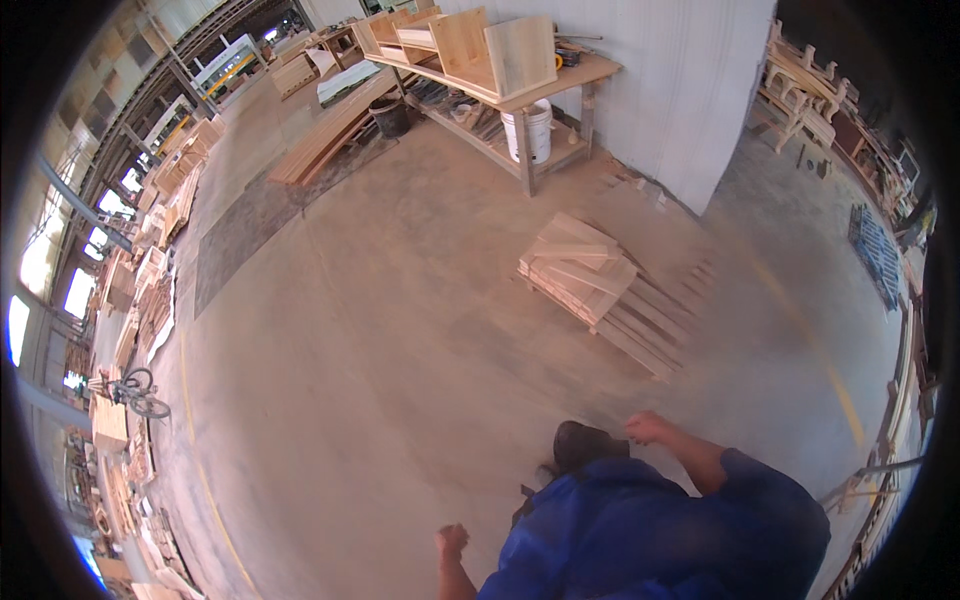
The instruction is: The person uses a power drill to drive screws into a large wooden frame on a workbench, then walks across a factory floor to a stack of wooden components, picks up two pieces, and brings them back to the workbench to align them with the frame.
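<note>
A: Head view. Hands?
B: Left hand [452, 542], bottom edge, left of the blue shirt [660, 530]. Fingers look curled in. Too small to tell if it grips anything.
A: Right hand?
B: Right hand [650, 428], lower right of centre, bare forearm bent out of the blue sleeve. Looks narrow, fist-like. Can't tell its contents either.
A: Nearest thing?
B: Boards [602, 285], right of centre, above the right hand and well apart from it. Stacked on the left part of a slatted pallet [645, 325]; a few loose ones lie across the top. Bare slats show to the right.
A: Rest, quick.
B: Bench [595, 70] top centre, pale wood boxes [522, 58] on it, white bucket [535, 132] on its lower shelf. Black bin [390, 118] left of the bench, by long planks [335, 135]. White wall [670, 90] behind.
A: Edges?
B: Bike [140, 393] far left, blue rack [873, 255] far right, yellow line [800, 315] on the floor near it.
</note>
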A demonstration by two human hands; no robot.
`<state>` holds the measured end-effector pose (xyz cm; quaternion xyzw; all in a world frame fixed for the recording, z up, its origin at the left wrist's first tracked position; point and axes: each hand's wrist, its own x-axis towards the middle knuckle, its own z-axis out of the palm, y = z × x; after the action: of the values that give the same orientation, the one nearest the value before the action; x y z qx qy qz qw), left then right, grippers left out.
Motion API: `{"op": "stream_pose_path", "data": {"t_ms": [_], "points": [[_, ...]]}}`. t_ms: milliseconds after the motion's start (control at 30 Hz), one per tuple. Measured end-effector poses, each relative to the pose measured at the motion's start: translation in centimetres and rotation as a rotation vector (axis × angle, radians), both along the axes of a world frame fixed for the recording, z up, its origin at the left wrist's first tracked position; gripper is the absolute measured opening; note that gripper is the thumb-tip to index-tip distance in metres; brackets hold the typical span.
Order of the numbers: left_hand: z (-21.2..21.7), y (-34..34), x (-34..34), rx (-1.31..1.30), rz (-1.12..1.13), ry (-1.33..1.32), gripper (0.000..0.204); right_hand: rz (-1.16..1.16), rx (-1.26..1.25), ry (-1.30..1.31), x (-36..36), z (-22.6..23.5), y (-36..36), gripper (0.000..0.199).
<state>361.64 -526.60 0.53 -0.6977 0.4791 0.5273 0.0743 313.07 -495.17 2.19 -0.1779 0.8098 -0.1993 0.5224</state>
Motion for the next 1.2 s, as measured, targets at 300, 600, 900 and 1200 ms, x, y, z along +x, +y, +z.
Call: {"op": "stream_pose_path", "data": {"t_ms": [300,600,900,1200], "points": [[-0.6,-25.0,-20.3,-0.150,0.154,0.171,0.026,0.060,0.073,0.033,-19.1,-9.0,-19.4,0.024],[1.2,-38.0,-29.9,-0.091,-0.206,0.195,0.025,-0.087,-0.214,0.186,-35.0,5.0,-55.7,0.023],[-5.8,-60.4,-34.5,0.000,-0.286,0.130,0.019,0.238,-0.002,0.371,-40.7,-0.3,-72.7,0.030],[-3.1,-93.4,-51.3,-0.070,0.080,0.304,0.018,0.063,0.015,0.096,-46.6,4.3,-91.1,0.026]]}}
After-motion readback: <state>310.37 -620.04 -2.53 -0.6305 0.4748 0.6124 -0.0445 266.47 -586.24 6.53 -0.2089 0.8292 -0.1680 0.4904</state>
